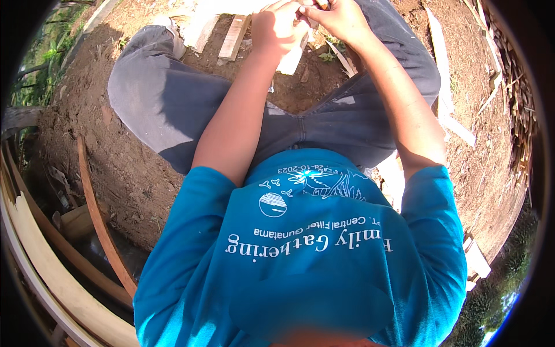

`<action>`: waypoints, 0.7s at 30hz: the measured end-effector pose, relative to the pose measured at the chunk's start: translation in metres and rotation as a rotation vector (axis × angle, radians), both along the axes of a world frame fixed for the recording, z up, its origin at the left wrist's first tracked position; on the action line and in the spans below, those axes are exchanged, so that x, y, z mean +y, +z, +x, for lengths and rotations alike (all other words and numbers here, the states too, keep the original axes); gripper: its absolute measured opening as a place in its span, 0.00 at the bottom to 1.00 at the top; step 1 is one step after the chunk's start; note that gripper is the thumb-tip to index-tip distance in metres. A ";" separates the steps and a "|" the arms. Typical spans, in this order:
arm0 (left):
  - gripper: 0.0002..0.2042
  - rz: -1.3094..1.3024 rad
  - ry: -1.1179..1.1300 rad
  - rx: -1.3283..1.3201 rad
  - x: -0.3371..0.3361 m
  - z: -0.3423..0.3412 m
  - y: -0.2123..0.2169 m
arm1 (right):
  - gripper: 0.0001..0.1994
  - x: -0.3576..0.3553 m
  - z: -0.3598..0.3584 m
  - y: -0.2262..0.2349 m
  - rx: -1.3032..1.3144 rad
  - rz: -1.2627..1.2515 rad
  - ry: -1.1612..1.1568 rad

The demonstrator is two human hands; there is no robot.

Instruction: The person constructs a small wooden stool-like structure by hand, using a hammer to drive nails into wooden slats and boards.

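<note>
At the top edge, my left hand [279, 23] and my right hand [340, 20] meet over the ground between my bent legs. Both have curled fingers, and their fingertips come close together. A small brown end of something pokes out by my right hand's fingers; the picture's edge cuts it off, so its kind does not show. Whatever my left hand pinches is hidden by its own fingers. Just beneath the hands is a pale piece of wood [292, 59], brightly sunlit. A short wooden block [235, 38] lies on the soil left of my left forearm.
Another pale board [202, 32] lies near my left knee. Long wood offcuts [442, 69] are on the dirt beyond my right leg. Curved planks [52, 260] stand at the lower left. Stacked thin strips [523, 92] line the right rim. Bare brown soil [141, 185] surrounds me.
</note>
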State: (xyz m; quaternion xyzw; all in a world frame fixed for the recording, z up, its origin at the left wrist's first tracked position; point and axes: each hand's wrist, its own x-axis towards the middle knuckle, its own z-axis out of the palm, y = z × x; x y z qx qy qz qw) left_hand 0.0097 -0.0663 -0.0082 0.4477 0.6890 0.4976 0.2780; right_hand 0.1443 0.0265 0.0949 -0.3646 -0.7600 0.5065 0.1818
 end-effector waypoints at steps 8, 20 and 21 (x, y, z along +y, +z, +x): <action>0.14 0.204 0.108 0.090 -0.005 0.009 0.005 | 0.12 0.010 0.000 -0.010 -0.236 0.323 -0.009; 0.15 0.086 0.158 -0.397 0.007 0.008 -0.006 | 0.14 0.020 -0.013 -0.010 -0.306 0.408 0.053; 0.15 0.084 0.161 -0.407 0.007 0.008 -0.007 | 0.14 0.019 -0.014 -0.010 -0.305 0.423 0.050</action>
